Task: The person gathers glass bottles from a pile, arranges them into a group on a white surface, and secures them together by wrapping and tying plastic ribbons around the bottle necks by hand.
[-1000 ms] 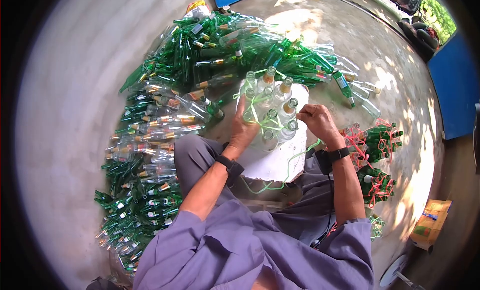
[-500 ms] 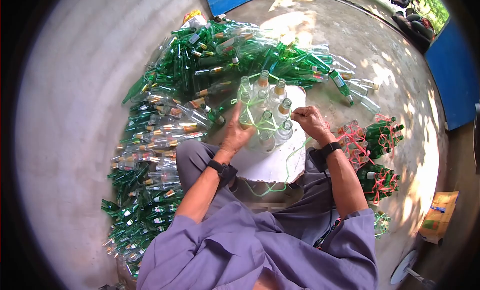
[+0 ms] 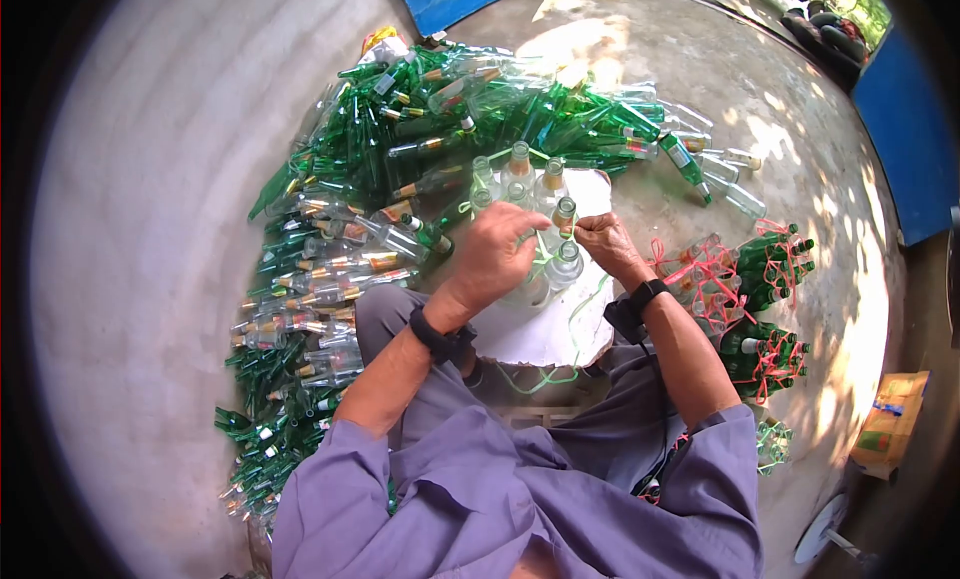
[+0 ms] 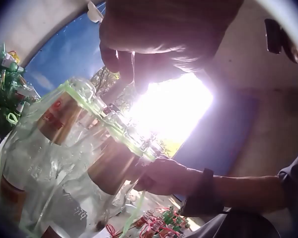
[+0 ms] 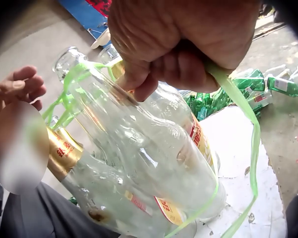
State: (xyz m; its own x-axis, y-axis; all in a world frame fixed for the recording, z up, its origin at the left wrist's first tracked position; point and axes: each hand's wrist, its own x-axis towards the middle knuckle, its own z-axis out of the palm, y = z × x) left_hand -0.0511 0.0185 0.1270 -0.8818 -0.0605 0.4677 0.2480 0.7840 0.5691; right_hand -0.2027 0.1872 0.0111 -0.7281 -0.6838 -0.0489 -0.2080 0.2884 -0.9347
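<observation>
Several clear glass bottles (image 3: 564, 269) stand upright in a cluster on a white block (image 3: 590, 314), with a green strap (image 5: 255, 153) looped around their necks. My right hand (image 3: 612, 249) curls its fingers round the strap beside the right-hand bottles; the strap trails from that fist in the right wrist view. Over the near left bottles is my left hand (image 3: 490, 259), its forefinger reaching toward the right hand. In the right wrist view the left hand's fingers (image 5: 31, 85) are loosely bent, apart from the bottles. The left hand hides some bottle necks.
Loose green and clear bottles (image 3: 370, 129) lie heaped beyond the block and down the left side. Bundles of bottles (image 3: 765, 349) tied with red strap stand at the right. A blue panel (image 3: 905, 134) and a yellow carton (image 3: 890, 424) are farther right.
My left hand has left the left side of the cluster and moved right, over the near bottles. The right hand has shifted slightly left and down, still with the strap.
</observation>
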